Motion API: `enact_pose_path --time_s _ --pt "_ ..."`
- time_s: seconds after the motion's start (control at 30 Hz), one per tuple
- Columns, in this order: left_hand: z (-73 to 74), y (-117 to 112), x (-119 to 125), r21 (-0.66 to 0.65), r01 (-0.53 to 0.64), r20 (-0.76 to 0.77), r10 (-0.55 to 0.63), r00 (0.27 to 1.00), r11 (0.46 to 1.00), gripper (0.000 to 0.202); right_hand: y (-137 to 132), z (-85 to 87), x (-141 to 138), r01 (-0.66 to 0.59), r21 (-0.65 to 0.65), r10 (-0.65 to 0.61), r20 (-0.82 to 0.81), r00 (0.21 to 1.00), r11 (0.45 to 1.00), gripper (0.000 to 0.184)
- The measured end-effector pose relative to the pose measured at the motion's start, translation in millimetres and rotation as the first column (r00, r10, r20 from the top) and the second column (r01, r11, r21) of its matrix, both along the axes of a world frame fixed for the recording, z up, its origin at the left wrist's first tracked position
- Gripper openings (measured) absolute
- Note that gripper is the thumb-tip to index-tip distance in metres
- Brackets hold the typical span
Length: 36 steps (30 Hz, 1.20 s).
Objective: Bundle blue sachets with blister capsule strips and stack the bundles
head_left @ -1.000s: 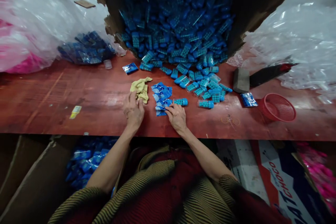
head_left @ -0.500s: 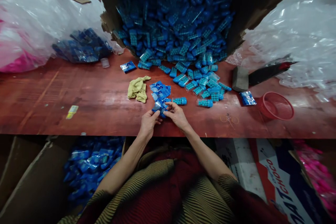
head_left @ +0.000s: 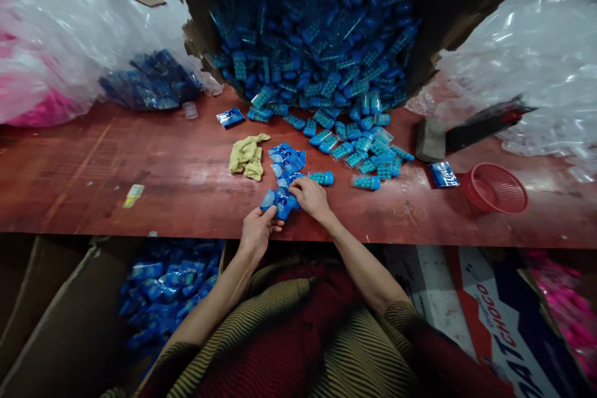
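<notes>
Near the table's front edge, my left hand point(head_left: 256, 231) grips a flat blue printed sachet point(head_left: 275, 203) between thumb and fingers. Just to its right, my right hand point(head_left: 311, 198) has its thumb and fingers pinched together over the sachets; what lies between the fingertips is hidden. Beyond my hands, a loose pile of blue sachets point(head_left: 286, 159) lies on the table. A clear bottle with a blue cap and blue balls inside point(head_left: 321, 178) rests on its side just past my right hand. A crumpled yellow cloth point(head_left: 246, 157) lies to the left of the pile.
A torn cardboard box point(head_left: 196, 37) spills many blue-capped bottles point(head_left: 342, 150) onto the table point(head_left: 153, 161). At right stand a red basket point(head_left: 497, 189) and a grey block point(head_left: 430, 139). Plastic bags point(head_left: 536, 74) flank both sides. Below the edge sits a heap of blue packs point(head_left: 168, 286).
My left hand has moved slightly left and down with the sachet, which now shows flat and tilted. My right hand has parted from it and pinches closer to the pile. The view shifted slightly.
</notes>
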State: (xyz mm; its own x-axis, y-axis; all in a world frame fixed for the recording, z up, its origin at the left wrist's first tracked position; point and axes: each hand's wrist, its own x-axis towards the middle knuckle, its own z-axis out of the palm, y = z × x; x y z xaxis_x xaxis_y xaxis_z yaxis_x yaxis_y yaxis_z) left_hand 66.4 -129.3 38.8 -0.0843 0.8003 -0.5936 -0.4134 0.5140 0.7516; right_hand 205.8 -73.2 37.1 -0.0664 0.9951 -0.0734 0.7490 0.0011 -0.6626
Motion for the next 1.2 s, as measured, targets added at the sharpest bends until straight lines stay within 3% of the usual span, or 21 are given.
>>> enact_pose_path --time_s 0.07,0.13,0.23,0.33,0.43,0.7,0.93,1.13,1.2 --pt "4.3 -2.4 -2.4 0.004 -0.028 0.062 0.027 0.998 1.0 0.034 -3.3 5.3 -2.0 -0.011 0.044 0.004 0.154 0.988 0.999 0.019" --pt "7.5 -2.0 -2.1 0.013 -0.067 0.132 0.065 0.989 0.998 0.036 -9.3 11.0 -2.2 0.056 0.142 -0.078 0.159 0.984 0.988 0.028" --pt "8.7 1.1 2.5 0.028 -0.092 0.203 0.084 0.976 0.995 0.037 -19.1 16.0 0.7 0.141 0.181 -0.118 -0.134 0.984 0.973 0.035" --pt "6.8 3.2 9.8 0.08 -0.051 0.217 0.033 0.976 0.995 0.034 -25.3 13.7 2.3 0.031 -0.033 -0.044 -0.509 0.86 0.999 0.031" --pt "6.0 3.8 15.9 0.101 -0.038 0.147 0.023 0.989 0.994 0.032 -27.9 7.1 -0.2 -0.018 -0.174 -0.103 -0.658 0.746 0.985 0.026" --pt "10.2 7.4 26.3 0.153 -0.158 0.018 0.158 0.987 0.975 0.034 -33.1 -3.6 -9.5 0.123 -0.106 -0.162 -0.622 0.766 0.987 0.024" --pt "10.0 11.4 33.9 0.121 -0.174 0.098 0.163 0.982 0.977 0.032 -35.8 2.4 -10.8 0.161 -0.045 -0.159 -0.537 0.828 0.986 0.027" --pt "7.4 15.4 19.1 0.07 0.06 0.134 -0.069 0.989 0.996 0.03 -30.2 8.8 0.1 0.041 -0.018 -0.044 -0.538 0.842 0.999 0.026" --pt "6.1 16.2 15.3 0.061 0.07 0.129 -0.077 0.989 0.996 0.03 -28.6 10.5 3.5 -0.038 -0.016 0.024 -0.526 0.85 0.999 0.026"
